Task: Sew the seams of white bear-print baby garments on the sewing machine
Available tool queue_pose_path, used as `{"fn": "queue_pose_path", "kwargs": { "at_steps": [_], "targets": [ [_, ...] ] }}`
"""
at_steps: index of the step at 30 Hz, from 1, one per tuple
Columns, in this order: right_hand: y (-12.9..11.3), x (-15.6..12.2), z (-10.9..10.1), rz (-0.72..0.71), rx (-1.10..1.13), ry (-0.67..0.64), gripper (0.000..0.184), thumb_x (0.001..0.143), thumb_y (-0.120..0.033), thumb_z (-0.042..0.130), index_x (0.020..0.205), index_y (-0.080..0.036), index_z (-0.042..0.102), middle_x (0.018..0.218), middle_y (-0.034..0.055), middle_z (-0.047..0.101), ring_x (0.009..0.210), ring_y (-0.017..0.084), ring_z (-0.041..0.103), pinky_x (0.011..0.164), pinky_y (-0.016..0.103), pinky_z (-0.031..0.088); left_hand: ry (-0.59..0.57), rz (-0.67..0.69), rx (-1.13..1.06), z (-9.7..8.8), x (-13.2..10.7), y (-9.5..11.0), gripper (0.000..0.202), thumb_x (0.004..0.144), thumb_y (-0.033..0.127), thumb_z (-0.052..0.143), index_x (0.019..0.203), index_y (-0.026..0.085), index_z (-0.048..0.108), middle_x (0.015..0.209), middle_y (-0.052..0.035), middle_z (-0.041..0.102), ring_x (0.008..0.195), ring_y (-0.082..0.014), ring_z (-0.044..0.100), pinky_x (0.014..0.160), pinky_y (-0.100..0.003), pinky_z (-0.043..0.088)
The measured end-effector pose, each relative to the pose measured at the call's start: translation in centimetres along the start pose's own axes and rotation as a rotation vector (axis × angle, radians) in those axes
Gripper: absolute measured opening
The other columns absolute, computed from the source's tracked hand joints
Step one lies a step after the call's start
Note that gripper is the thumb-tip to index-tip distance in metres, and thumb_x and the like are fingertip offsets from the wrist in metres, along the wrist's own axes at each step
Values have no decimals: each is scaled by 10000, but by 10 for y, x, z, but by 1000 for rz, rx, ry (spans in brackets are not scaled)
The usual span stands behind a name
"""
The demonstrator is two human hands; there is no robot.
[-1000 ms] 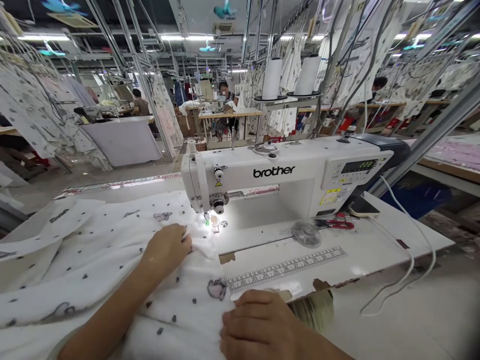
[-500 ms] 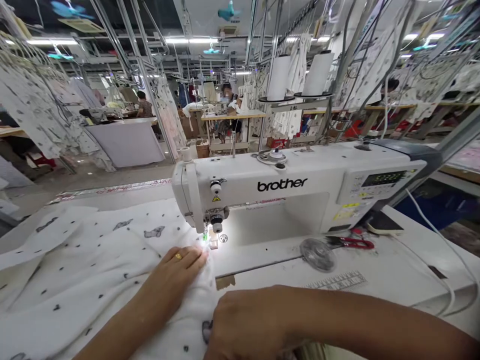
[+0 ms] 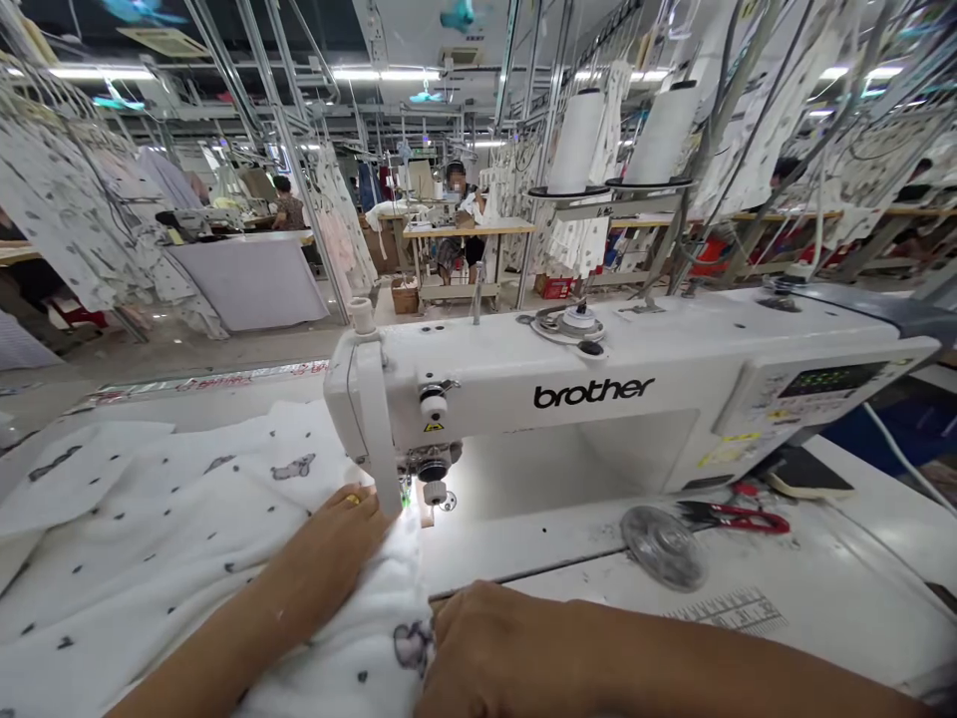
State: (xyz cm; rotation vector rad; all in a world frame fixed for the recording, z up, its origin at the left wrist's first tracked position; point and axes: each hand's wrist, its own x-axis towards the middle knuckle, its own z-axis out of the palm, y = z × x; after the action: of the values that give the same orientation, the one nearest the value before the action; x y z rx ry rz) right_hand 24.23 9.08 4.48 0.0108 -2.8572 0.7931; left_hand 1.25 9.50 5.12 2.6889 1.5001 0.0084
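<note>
White fabric [image 3: 224, 529] printed with small dark spots and grey animal figures is spread over the left of the sewing table, its right edge running under the needle area of a white sewing machine [image 3: 478, 359]. My left hand [image 3: 340, 543], a ring on one finger, lies flat on this fabric just left of the lit needle area. Its fingertips are partly hidden by the machine head. Nearer to me, my right hand [image 3: 493, 648] is closed at the fabric's right edge, beside a printed animal. Its fingers are curled under and mostly out of sight.
Right of the needle, a clear round bobbin-like disc [image 3: 664, 548] and red-handled thread snips [image 3: 737, 517] lie on the table. A ruler scale [image 3: 729, 608] marks the front. Two white thread cones [image 3: 575, 142] stand behind the machine. Farther back, a person [image 3: 458, 204] sits at another table.
The view has shifted, so the machine looks larger. My left hand sits slightly farther left, its fingertips now behind the machine head. More of the printed animal beside my right hand shows.
</note>
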Motion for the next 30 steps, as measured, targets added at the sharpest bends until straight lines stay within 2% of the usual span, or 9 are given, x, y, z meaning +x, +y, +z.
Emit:
{"fn": "queue_pose_path", "kwargs": {
  "at_steps": [3, 8, 12, 15, 18, 21, 24, 27, 30],
  "targets": [
    [2, 0, 4, -17, -32, 16, 343, 776, -116, 729, 671, -204, 414, 649, -94, 561, 658, 80, 546, 686, 164, 391, 13, 11, 19, 0, 5, -9, 370, 825, -58, 358, 887, 173, 641, 933, -72, 668, 983, -235, 614, 960, -430, 457],
    [6, -1, 13, -127, -143, 101, 113, 925, -191, 590, 838, -205, 519, 800, -64, 661, 741, 74, 593, 744, 191, 404, 112, 34, 90, 0, 0, -15, 349, 855, -4, 378, 945, 188, 655, 992, -83, 664, 969, -243, 604, 868, -388, 470],
    [9, 0, 16, -257, -317, 75, 101, 912, -213, 612, 979, -137, 613, 965, 20, 694, 830, 98, 614, 884, 198, 421, 232, -212, 167, 1, -23, 3, 256, 957, 230, 375, 958, 204, 629, 1009, -93, 658, 912, -269, 621, 733, -378, 476],
    [6, -1, 15, -430, -535, 108, 175, 889, -242, 613, 958, -98, 686, 1074, 98, 682, 992, 162, 596, 974, 227, 415, 159, -445, 141, 7, -37, 15, 311, 968, 419, 359, 1001, 212, 590, 959, -82, 665, 794, -262, 643, 613, -350, 457],
    [0, -3, 14, -470, -652, 192, 210, 903, -231, 569, 946, -80, 709, 1100, 119, 678, 987, 185, 586, 970, 253, 428, 85, -503, 130, 13, -41, 16, 278, 958, 368, 361, 966, 200, 582, 944, -80, 664, 796, -257, 642, 631, -352, 464],
    [-2, -1, 17, -304, -476, 137, 169, 894, -218, 612, 963, -78, 677, 924, 58, 694, 790, 134, 588, 865, 233, 449, 200, -414, 230, 14, -40, 11, 203, 910, 284, 431, 959, 177, 596, 931, -95, 660, 856, -279, 624, 722, -393, 477],
    [0, 1, 22, -206, -321, 102, 63, 914, -187, 617, 926, -131, 643, 779, -18, 668, 716, 110, 573, 822, 239, 422, 353, -120, 316, 13, -40, 7, 331, 877, 153, 425, 1169, 180, 578, 1145, -110, 647, 1062, -284, 590, 891, -424, 449],
    [4, 2, 25, -204, -296, 136, 36, 939, -166, 589, 931, -146, 619, 789, -33, 669, 722, 106, 571, 820, 237, 398, 374, 178, 304, 14, -40, 6, 529, 843, 18, 367, 1304, 231, 517, 1299, -43, 610, 1191, -200, 548, 1022, -350, 386],
    [5, 1, 24, -216, -310, 141, 53, 946, -157, 573, 917, -143, 615, 817, -31, 669, 728, 104, 563, 813, 235, 387, 339, 218, 235, 19, -38, 3, 530, 844, 7, 374, 1304, 221, 525, 1318, -33, 612, 1195, -178, 558, 1037, -315, 396]
  ]
}}
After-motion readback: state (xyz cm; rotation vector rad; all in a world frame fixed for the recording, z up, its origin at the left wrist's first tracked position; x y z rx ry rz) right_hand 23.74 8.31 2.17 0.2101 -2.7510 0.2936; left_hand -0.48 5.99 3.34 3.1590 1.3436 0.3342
